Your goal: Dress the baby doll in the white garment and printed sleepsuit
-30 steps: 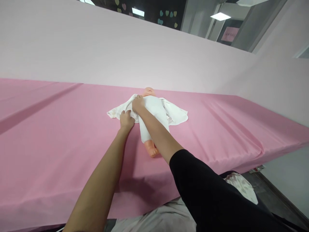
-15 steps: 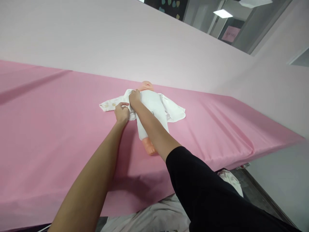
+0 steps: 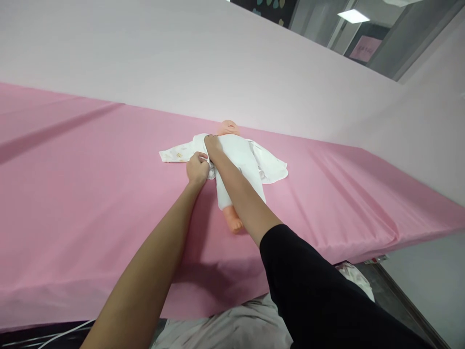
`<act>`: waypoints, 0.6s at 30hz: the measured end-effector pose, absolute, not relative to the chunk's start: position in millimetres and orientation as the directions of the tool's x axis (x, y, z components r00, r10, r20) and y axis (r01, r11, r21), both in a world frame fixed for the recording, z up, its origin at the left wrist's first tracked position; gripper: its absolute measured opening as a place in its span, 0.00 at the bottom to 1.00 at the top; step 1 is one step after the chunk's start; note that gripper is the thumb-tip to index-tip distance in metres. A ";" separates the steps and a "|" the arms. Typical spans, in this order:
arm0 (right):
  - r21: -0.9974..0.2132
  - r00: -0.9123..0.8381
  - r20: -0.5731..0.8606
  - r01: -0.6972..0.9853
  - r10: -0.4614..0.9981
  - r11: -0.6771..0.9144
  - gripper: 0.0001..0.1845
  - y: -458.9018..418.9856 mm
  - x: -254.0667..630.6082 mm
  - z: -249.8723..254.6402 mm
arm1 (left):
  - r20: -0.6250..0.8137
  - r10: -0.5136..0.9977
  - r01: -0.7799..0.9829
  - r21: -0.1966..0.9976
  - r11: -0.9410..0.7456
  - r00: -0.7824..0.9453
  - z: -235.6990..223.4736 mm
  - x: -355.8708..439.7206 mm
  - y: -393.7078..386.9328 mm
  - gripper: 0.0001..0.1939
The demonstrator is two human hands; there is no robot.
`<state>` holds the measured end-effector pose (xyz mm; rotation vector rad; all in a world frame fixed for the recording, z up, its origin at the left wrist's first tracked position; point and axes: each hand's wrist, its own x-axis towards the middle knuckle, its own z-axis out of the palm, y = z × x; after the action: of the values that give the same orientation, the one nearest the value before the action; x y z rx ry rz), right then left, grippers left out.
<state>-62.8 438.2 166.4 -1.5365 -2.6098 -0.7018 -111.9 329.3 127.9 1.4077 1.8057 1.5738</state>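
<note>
A baby doll (image 3: pixel 240 160) lies on its back on a pink sheeted bed (image 3: pixel 90 194), head toward the far wall, one bare foot (image 3: pixel 234 224) pointing at me. It lies on an opened white garment (image 3: pixel 269 167) spread out on both sides. My left hand (image 3: pixel 197 168) is closed, pinching the garment's left flap beside the doll's body. My right hand (image 3: pixel 212 144) reaches across with fingers curled on the same flap near the doll's shoulder.
A pale pink wall (image 3: pixel 181 63) runs along the far side of the bed. The bed's near edge is at my waist. A white cable (image 3: pixel 61 332) lies on the dark floor at lower left. Patterned cloth (image 3: pixel 358 278) sits on the floor at right.
My left hand has moved right along the garment's flap, closer to the doll's side and to my right hand. The flap's sleeve now lies flatter and stretched leftward.
</note>
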 end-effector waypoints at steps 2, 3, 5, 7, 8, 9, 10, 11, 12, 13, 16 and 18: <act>0.350 -0.513 0.242 0.838 0.824 0.419 0.22 438.9 -62.6 166.6 | 0.341 0.842 0.475 0.872 -0.118 -0.417 129.4 -109.6 326.9 0.16; 0.348 -0.519 0.241 0.835 0.820 0.427 0.23 439.1 -62.3 166.7 | 0.365 0.837 0.512 0.851 -0.122 -0.408 129.9 -108.7 325.9 0.15; 0.349 -0.535 0.250 0.827 0.807 0.440 0.23 438.3 -61.4 167.0 | 0.436 0.801 0.606 0.787 -0.118 -0.411 130.5 -107.2 324.3 0.15; 0.357 -0.562 0.277 0.813 0.779 0.460 0.23 435.7 -60.5 167.3 | 0.484 0.746 0.662 0.746 -0.078 -0.457 131.2 -105.5 323.1 0.16; 0.361 -0.575 0.291 0.806 0.765 0.469 0.23 433.9 -60.2 167.5 | 0.485 0.727 0.660 0.749 -0.058 -0.487 131.7 -104.6 322.8 0.18; 0.362 -0.583 0.304 0.802 0.754 0.475 0.23 432.0 -60.0 167.8 | 0.473 0.717 0.639 0.767 -0.050 -0.511 132.1 -103.7 322.7 0.20; 0.362 -0.588 0.314 0.800 0.746 0.478 0.23 430.0 -60.1 168.1 | 0.456 0.719 0.609 0.791 -0.058 -0.524 132.4 -103.0 323.1 0.22; 0.360 -0.587 0.319 0.801 0.744 0.479 0.24 428.2 -60.3 168.4 | 0.442 0.730 0.576 0.813 -0.082 -0.521 132.5 -102.7 323.7 0.23; 0.357 -0.582 0.321 0.805 0.747 0.474 0.24 426.6 -60.7 168.6 | 0.434 0.743 0.543 0.832 -0.114 -0.509 132.4 -102.8 324.8 0.24; 0.354 -0.574 0.321 0.811 0.754 0.466 0.24 425.1 -61.3 168.6 | 0.431 0.754 0.514 0.845 -0.146 -0.496 132.1 -103.4 326.1 0.23; 0.351 -0.540 0.330 0.832 0.774 0.431 0.24 421.9 -63.5 167.3 | 0.408 0.752 0.454 0.876 -0.162 -0.519 130.5 -109.0 330.9 0.23; 0.350 -0.518 0.346 0.845 0.783 0.405 0.23 421.3 -64.9 165.0 | 0.368 0.740 0.435 0.893 -0.113 -0.563 129.1 -115.1 334.4 0.24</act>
<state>-64.9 421.3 165.0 -1.4709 -2.5244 -0.7439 -115.1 334.4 129.1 1.3078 1.9007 1.7309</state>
